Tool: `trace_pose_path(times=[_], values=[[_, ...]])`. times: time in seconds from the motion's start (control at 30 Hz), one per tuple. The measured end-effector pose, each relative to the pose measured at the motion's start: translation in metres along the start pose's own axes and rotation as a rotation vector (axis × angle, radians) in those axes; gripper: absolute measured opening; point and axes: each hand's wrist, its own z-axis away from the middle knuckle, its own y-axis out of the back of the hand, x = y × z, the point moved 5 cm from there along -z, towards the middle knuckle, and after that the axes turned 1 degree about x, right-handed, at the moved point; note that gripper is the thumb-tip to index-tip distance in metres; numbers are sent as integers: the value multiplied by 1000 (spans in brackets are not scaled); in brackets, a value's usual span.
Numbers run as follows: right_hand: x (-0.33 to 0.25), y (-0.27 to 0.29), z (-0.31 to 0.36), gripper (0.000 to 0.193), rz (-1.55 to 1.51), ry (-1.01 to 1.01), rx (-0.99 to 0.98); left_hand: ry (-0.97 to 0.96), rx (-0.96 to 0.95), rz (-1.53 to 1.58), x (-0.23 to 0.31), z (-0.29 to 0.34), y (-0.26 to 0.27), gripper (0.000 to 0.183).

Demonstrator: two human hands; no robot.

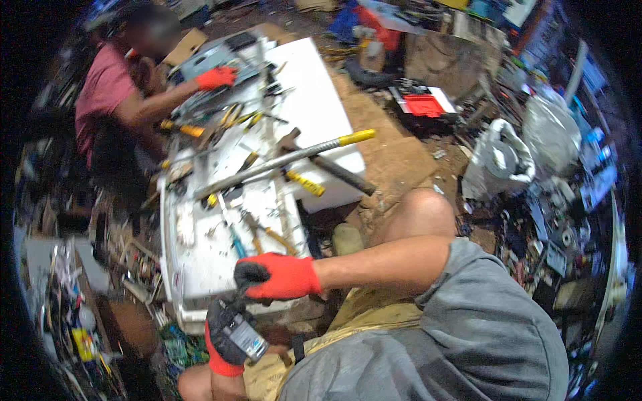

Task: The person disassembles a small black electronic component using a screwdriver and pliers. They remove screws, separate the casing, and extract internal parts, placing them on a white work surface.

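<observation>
My left hand (224,337), in a red glove with a dark palm, is closed around a small grey rectangular device (246,339) with a pale label at one end. Just above it is my right hand (277,276), gloved the same way, its fingers curled in close to the device's upper end. What those fingers grip is blurred and hidden. Both hands are at the near edge of a white, tool-strewn work surface (194,284). A screwdriver with a teal handle (238,244) lies on it just beyond my right hand.
A long metal pipe with a yellow end (287,160) crosses the surface over a hammer (334,170). Across from me, a person in a pink shirt (107,100) rests a red-gloved hand on a grey metal panel (214,63). At right stand a white sack (498,160) and scrap heaps.
</observation>
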Motion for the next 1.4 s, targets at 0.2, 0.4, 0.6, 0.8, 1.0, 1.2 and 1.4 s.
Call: trace_pose_path(times=[0.2,0.4,0.6,0.8,1.0,1.2,1.4], values=[[-16,11,5,24,152,110,56,30,-95,-30,6,-2,-13,42],[-14,21,12,27,194,61,44,-39,90,77,11,2,-6,31],[-6,28,11,28,54,7,44,-91,5,141,15,-2,-3,38],[-17,45,14,27,161,-55,135,-165,35,-29,15,-6,-12,38],[-2,43,9,22,-58,-42,70,-33,-136,147,20,-5,-16,40],[-11,45,7,37,-476,-106,-30,-50,-110,174,20,-11,-10,53],[-19,34,6,46,-609,-175,-106,-69,-101,135,25,-3,-10,54]])
